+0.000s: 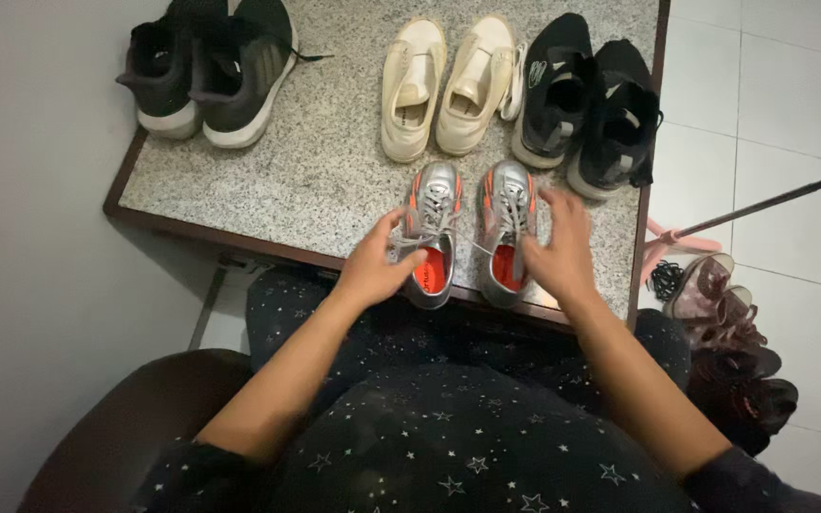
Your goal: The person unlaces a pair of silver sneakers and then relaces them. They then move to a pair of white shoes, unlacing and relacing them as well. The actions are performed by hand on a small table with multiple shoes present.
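While 2 silver shoes (467, 233) sit on the bench (315, 180), the left hand (377, 266) grasps one and the right hand (558, 252) grasps the other.

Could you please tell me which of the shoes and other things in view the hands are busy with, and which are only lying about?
In hand:
- silver and orange shoes, near the table's front edge
- left hand on the left shoe
- right hand on the right shoe

Lying about:
- dark grey trainers
- cream shoes
- black trainers
- pile of dark footwear on the floor
- granite table
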